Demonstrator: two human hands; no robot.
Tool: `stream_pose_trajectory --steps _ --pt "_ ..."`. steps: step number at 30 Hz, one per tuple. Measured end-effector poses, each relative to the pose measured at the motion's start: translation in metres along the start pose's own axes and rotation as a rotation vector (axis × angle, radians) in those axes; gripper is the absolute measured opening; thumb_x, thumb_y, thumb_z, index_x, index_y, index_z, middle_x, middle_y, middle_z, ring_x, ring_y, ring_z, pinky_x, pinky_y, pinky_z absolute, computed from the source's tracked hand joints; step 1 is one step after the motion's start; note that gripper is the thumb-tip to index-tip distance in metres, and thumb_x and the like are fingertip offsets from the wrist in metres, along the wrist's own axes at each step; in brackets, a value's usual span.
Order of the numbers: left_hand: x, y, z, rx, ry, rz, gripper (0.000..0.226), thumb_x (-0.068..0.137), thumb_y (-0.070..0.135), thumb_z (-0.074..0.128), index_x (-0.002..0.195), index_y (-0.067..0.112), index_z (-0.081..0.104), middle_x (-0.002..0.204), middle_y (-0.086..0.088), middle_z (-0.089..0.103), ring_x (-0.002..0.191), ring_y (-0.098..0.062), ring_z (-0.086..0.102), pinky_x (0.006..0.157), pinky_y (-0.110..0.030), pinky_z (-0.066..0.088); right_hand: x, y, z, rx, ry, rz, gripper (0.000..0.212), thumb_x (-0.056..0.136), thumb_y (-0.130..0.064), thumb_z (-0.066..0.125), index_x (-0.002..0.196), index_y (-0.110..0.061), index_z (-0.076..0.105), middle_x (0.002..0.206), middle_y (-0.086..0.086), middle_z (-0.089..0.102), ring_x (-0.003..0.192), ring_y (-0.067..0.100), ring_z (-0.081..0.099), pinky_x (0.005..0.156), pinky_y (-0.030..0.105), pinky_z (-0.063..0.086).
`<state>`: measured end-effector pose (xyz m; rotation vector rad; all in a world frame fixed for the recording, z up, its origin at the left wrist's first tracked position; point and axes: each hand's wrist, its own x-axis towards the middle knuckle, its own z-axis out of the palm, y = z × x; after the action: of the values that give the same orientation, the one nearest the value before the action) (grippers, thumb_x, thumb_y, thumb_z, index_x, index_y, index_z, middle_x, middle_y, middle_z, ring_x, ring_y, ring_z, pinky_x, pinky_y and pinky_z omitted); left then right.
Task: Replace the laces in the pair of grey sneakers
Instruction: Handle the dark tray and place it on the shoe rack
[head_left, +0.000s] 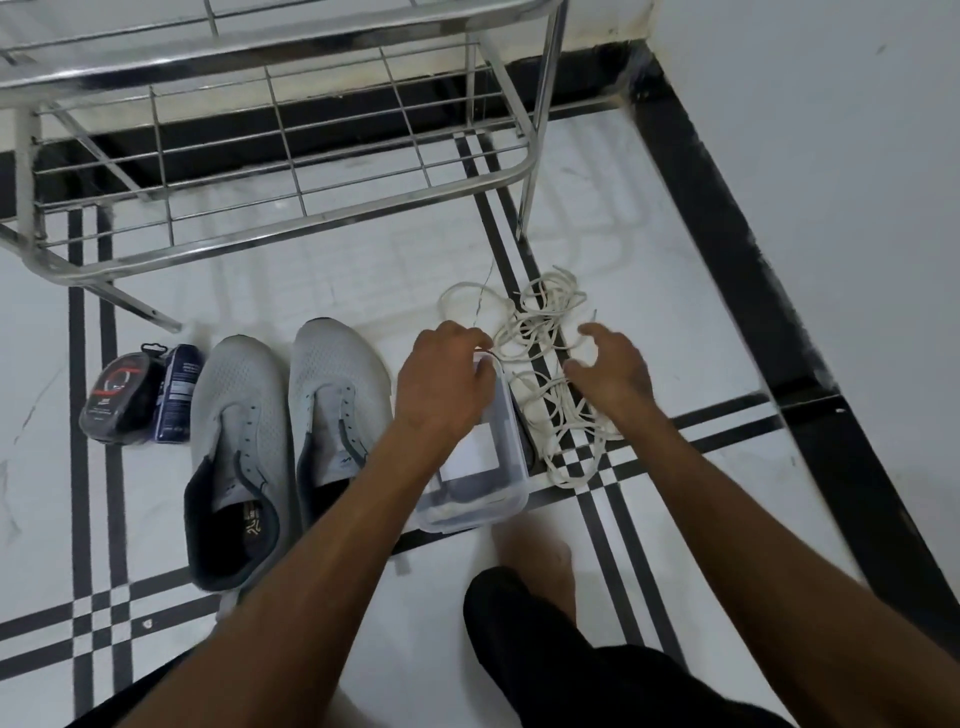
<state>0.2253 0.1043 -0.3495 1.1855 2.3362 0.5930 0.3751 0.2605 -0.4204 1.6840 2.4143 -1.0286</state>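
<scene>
Upper left of frame: steel wire rack (270, 156), its legs and low shelf barring passage beneath. Lower left: bare tiled floor (52, 493), open. Left centre: dark packet (122, 397) and blue carton (179, 392), touching, just beside the grey sneakers (291, 415). Centre: clear plastic box (483, 467) between sneakers and tangled white laces (550, 364). Right: black border strip (727, 249), then open pale floor. Bottom centre: a knee in black shorts (545, 649).
</scene>
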Motion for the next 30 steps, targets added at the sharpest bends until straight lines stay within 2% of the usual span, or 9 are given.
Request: stream_pose_trajectory --steps 3,5,8,10,12,14,19,25,30 --pt "-0.033 -0.005 0.006 -0.013 0.064 -0.058 0.043 0.092 0.015 0.056 0.135 0.016 0.056 0.135 -0.010 0.051 0.124 -0.030 0.045 0.104 -0.040 0.040 -0.020 0.027 0.018 -0.374 -0.379 -0.105 0.108 0.078 -0.045 0.080 0.157 -0.040 0.006 0.166 0.012 -0.007 0.152 0.037 -0.009 0.116 0.063 0.015" --pt "-0.052 -0.012 0.011 -0.026 0.118 -0.154 0.052 0.093 0.014 0.057 0.143 0.014 0.045 0.142 -0.012 0.044 0.129 -0.032 0.040 0.107 -0.042 0.037 -0.025 0.037 0.031 -0.586 -0.452 -0.171 0.122 0.073 -0.054 0.081 0.154 -0.045 -0.010 0.163 0.010 -0.024 0.150 0.038 -0.018 0.113 0.070 0.013" --pt "-0.071 -0.018 0.016 -0.056 0.129 -0.287 0.060 0.096 0.015 0.054 0.151 0.010 0.029 0.152 -0.016 0.033 0.138 -0.034 0.033 0.112 -0.043 0.032 -0.033 0.044 0.037 -0.574 -0.298 -0.246 0.108 0.073 -0.057 0.078 0.156 -0.042 0.011 0.163 0.015 0.003 0.148 0.043 0.012 0.105 0.060 0.036" --pt "-0.076 -0.017 0.018 -0.059 0.115 -0.311 0.064 0.097 0.012 0.052 0.153 0.007 0.023 0.156 -0.018 0.028 0.140 -0.035 0.033 0.112 -0.043 0.033 -0.039 0.047 0.036 -0.457 -0.161 -0.300 0.076 0.080 -0.034 0.078 0.146 -0.030 0.042 0.146 0.013 0.036 0.128 0.038 0.042 0.091 0.045 0.046" --pt "-0.077 -0.015 0.018 -0.069 0.120 -0.319 0.066 0.095 0.007 0.051 0.153 0.006 0.020 0.157 -0.018 0.023 0.139 -0.037 0.034 0.110 -0.044 0.035 -0.047 0.053 0.032 -0.367 -0.106 -0.317 0.038 0.088 -0.008 0.061 0.125 -0.014 0.060 0.120 0.013 0.052 0.105 0.035 0.055 0.080 0.035 0.046" --pt "-0.075 -0.015 0.016 -0.091 0.109 -0.370 0.068 0.093 0.004 0.051 0.153 0.006 0.019 0.157 -0.018 0.025 0.137 -0.039 0.036 0.108 -0.047 0.037 -0.054 0.056 0.029 -0.312 -0.075 -0.263 0.021 0.093 -0.005 0.052 0.107 -0.006 0.067 0.104 0.015 0.059 0.092 0.034 0.061 0.073 0.030 0.042" --pt "-0.072 -0.031 0.014 -0.081 -0.035 -0.424 0.071 0.087 0.002 0.051 0.152 0.010 0.023 0.132 -0.018 0.054 0.117 -0.038 0.055 0.094 -0.051 0.050 -0.066 0.043 -0.009 0.058 0.052 0.065 0.016 0.088 -0.008 0.071 0.101 -0.015 0.077 0.094 0.004 0.074 0.074 0.013 0.064 0.059 0.015 0.042" --pt "-0.079 -0.042 0.011 -0.216 0.004 -0.386 0.065 0.085 -0.005 0.050 0.144 0.020 0.041 0.118 -0.008 0.065 0.104 -0.032 0.063 0.088 -0.047 0.055 -0.096 -0.006 -0.077 0.312 0.064 -0.065 0.016 0.082 -0.017 0.077 0.090 -0.031 0.078 0.081 -0.017 0.074 0.070 0.003 0.069 0.066 0.028 0.058" --pt "-0.084 -0.046 0.012 -0.325 0.035 -0.371 0.056 0.082 -0.005 0.052 0.128 0.028 0.054 0.099 0.010 0.063 0.093 -0.021 0.064 0.071 -0.030 0.052 -0.111 -0.041 -0.098 0.453 -0.045 -0.221 0.019 0.081 -0.007 0.078 0.093 -0.022 0.080 0.083 -0.006 0.077 0.079 0.014 0.074 0.081 0.037 0.059"
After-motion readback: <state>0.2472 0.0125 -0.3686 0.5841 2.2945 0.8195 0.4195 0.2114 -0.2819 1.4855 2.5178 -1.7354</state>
